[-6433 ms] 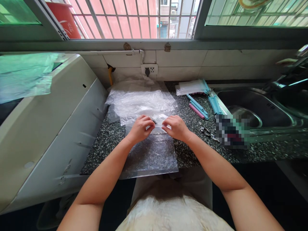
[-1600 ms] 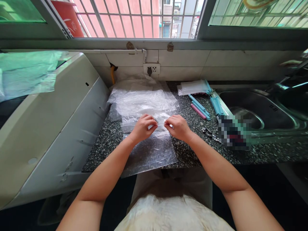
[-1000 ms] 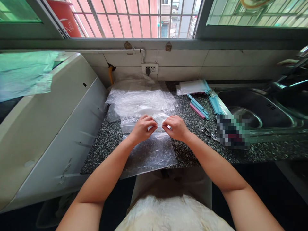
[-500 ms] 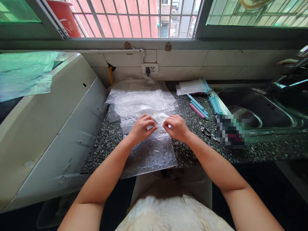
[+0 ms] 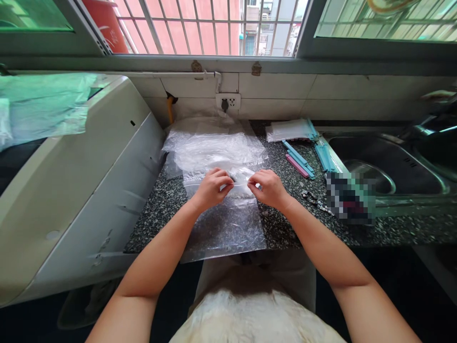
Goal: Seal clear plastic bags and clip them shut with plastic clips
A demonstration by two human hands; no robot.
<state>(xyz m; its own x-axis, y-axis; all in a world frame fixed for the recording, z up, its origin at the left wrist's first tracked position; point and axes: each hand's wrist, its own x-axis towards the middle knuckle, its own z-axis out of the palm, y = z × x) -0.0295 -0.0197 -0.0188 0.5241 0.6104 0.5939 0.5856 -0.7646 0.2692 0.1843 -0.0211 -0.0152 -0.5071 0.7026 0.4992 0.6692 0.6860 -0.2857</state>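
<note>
A clear plastic zip bag (image 5: 228,228) lies on the speckled counter, its lower edge hanging slightly over the front. My left hand (image 5: 214,188) pinches the bag's white zip strip between thumb and fingers. A short way to the right, my right hand (image 5: 267,188) pinches the same strip near its right end. Between the two hands a stretch of the strip shows, with a small dark spot beside my left fingertips that I cannot make out. Behind the hands, a pile of more clear plastic bags (image 5: 217,143) spreads back toward the wall.
Blue sealing strips (image 5: 299,159) and a pink strip (image 5: 297,166) lie right of the bags, near a stack of clear packets (image 5: 288,130). A sink (image 5: 374,143) is further right, with a blurred-out item (image 5: 350,197) before it. A white appliance (image 5: 117,157) stands left.
My right hand has slid a little to the right along the zip strip, widening the gap from my left hand. The view has shifted slightly.
</note>
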